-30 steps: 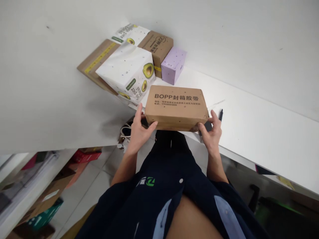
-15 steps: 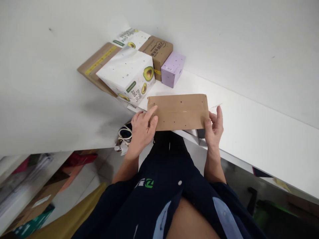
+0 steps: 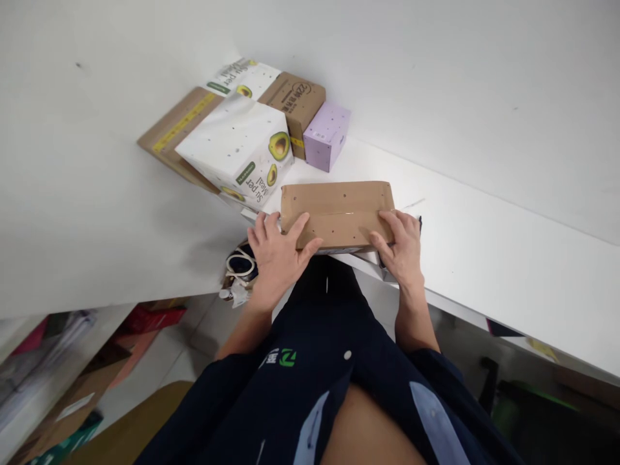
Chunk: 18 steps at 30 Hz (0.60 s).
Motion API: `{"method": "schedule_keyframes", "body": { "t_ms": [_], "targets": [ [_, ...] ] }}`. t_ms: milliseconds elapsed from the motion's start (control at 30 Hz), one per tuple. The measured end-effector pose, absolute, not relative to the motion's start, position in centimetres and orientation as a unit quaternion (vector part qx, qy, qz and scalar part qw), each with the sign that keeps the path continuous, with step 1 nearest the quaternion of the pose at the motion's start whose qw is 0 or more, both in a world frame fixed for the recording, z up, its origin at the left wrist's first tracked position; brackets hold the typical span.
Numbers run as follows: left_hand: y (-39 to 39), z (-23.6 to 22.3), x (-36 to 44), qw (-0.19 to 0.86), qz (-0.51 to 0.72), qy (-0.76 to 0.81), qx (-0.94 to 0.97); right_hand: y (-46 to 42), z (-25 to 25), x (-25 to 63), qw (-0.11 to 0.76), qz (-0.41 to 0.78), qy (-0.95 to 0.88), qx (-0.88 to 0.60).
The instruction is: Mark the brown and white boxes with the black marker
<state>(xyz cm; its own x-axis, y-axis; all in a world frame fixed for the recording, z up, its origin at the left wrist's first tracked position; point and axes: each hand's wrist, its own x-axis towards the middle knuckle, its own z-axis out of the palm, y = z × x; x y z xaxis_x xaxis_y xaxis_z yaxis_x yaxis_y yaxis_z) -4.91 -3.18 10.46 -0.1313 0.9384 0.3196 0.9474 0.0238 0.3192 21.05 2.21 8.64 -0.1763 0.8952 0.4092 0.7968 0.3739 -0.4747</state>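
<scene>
A brown cardboard box [image 3: 339,208] lies at the near edge of the white table [image 3: 484,239], its taped seam face up. My left hand [image 3: 276,248] grips its left end, with fingers laid over the top. My right hand [image 3: 401,244] grips its right end the same way. Both hands are closed on the box.
Behind the box stand a white avocado-print box [image 3: 237,148], a flat brown carton [image 3: 174,129], a small brown box [image 3: 295,103] and a lilac box [image 3: 327,132]. A coiled white cable [image 3: 239,265] hangs below the table edge. Cartons lie on the floor at left.
The box has been turned over from its printed face to its seam face. Both hands moved from its ends onto its top.
</scene>
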Motion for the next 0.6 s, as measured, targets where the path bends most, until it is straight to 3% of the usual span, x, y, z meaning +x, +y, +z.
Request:
{"method": "schedule_keyframes", "body": {
  "t_ms": [167, 267, 367, 467, 533, 600],
  "targets": [
    [-3.0, 10.3, -3.5, 0.028, -0.255, -0.67, -0.696, 2.0, 8.0, 23.1, 0.356, 0.14, -0.757, -0.53],
    [-2.5, 10.3, -3.1, 0.017, -0.256, -0.661, -0.705, 2.6, 7.2, 26.4, 0.363, 0.104, -0.685, -0.623],
    [-2.0, 10.4, -2.9, 0.012, -0.253, -0.665, -0.702, 3.6, 6.0, 29.6, 0.196, 0.046, -0.649, -0.734],
    [-1.8, 10.5, -2.7, 0.014, -0.249, -0.668, -0.701, 4.3, 4.5, 31.6, -0.003, 0.048, -0.684, -0.728],
    [-2.0, 10.5, -2.6, 0.02, -0.246, -0.667, -0.703, 4.6, 3.5, 32.5, -0.051, 0.042, -0.709, -0.702],
    [-2.3, 10.3, -2.5, 0.026, -0.245, -0.663, -0.708, 4.7, 2.8, 33.2, -0.042, 0.029, -0.723, -0.689]
  ]
}}
